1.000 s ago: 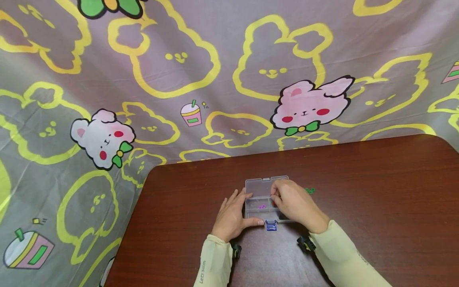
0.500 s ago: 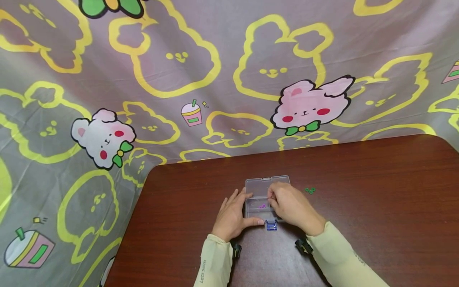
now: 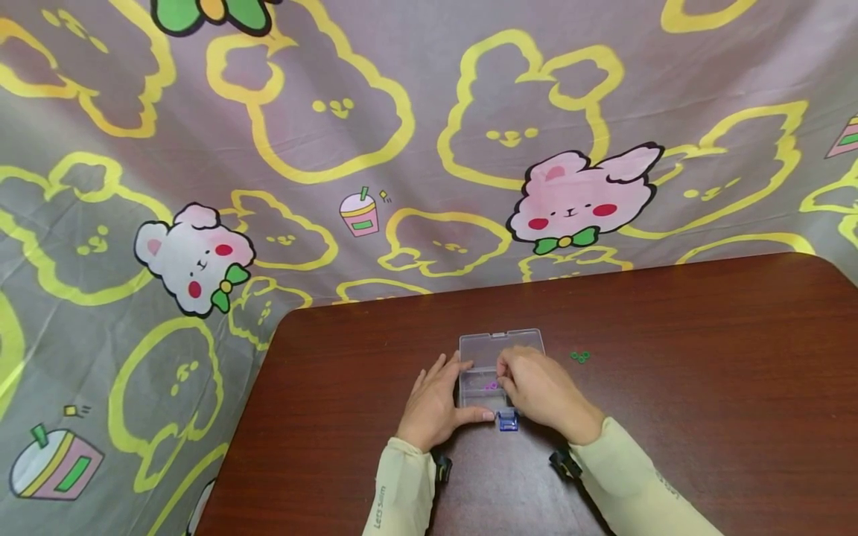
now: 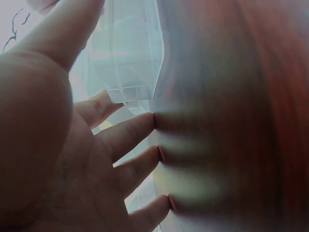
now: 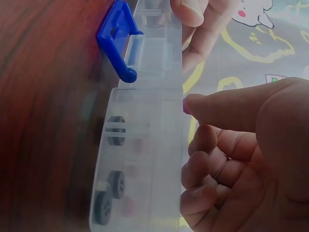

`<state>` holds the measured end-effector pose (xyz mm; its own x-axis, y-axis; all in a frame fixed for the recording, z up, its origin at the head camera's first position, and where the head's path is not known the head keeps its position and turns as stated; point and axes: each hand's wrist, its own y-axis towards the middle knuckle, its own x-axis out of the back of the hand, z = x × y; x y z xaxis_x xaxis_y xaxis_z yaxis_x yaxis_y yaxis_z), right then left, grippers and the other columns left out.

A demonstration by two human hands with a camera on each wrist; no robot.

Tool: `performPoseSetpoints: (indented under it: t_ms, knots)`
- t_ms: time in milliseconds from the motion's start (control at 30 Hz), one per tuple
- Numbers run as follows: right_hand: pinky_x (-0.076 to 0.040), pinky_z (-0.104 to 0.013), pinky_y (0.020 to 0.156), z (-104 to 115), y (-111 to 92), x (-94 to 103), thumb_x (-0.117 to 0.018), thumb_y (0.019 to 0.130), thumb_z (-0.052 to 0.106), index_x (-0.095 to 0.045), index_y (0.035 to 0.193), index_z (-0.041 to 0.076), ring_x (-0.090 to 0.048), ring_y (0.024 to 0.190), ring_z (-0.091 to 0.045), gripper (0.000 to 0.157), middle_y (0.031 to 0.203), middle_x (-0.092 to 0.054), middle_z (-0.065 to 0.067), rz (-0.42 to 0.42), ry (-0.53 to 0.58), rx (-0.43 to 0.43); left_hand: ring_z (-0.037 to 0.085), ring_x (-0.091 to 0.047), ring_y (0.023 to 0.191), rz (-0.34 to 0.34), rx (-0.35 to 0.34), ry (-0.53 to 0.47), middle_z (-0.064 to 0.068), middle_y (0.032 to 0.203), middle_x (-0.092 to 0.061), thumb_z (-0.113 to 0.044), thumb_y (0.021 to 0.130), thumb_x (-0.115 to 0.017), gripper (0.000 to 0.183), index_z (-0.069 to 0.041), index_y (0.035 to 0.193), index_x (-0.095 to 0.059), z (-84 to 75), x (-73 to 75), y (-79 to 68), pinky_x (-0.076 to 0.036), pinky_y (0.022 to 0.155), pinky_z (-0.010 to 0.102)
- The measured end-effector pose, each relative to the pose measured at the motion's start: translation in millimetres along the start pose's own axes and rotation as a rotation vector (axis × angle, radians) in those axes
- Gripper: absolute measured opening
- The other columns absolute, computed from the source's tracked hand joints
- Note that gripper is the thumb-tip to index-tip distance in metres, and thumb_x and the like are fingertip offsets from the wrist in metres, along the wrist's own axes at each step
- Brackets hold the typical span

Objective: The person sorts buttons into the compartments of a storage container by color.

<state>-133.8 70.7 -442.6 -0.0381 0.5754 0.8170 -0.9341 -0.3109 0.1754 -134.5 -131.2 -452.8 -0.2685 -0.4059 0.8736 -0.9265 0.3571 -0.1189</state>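
Note:
A clear plastic compartment box (image 3: 471,400) with its lid raised stands on the table. My left hand (image 3: 429,406) rests along its left side, thumb at the front edge and fingers spread; in the left wrist view, the fingertips (image 4: 155,121) touch the table. Above the divided part, my right hand (image 3: 546,388) pinches a small purple button (image 5: 186,105), mostly hidden by the fingertip. More purple buttons (image 3: 491,385) lie in the back left compartment. Dark buttons (image 5: 116,183) with holes show through the front wall in the right wrist view, with blurred reddish ones (image 5: 128,205) behind them.
Several green buttons (image 3: 580,356) lie on the brown table (image 3: 704,372), right of the box. A blue latch (image 3: 508,421) sticks out from the box's front. Behind the table hangs a patterned cloth (image 3: 415,164).
My right hand has moved a little left and toward me, from the right of the box toward the purple buttons. The green buttons show more fully. My left hand and the box have stayed put.

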Motion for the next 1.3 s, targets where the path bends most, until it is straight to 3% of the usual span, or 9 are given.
performPoseSetpoints:
  t_ms: [1300]
  knots:
    - [-0.046, -0.032, 0.061, 0.7, -2.6, 0.5, -0.076, 0.084, 0.006, -0.058, 0.075, 0.017, -0.050, 0.073, -0.014, 0.023, 0.074, -0.051, 0.007, 0.023, -0.036, 0.038, 0.030, -0.027, 0.150, 0.003, -0.002, -0.004, 0.010, 0.161, -0.035, -0.060, 0.075, -0.079, 0.088, -0.020, 0.147, -0.051, 0.5, -0.6, 0.9, -0.019, 0.121, 0.057]
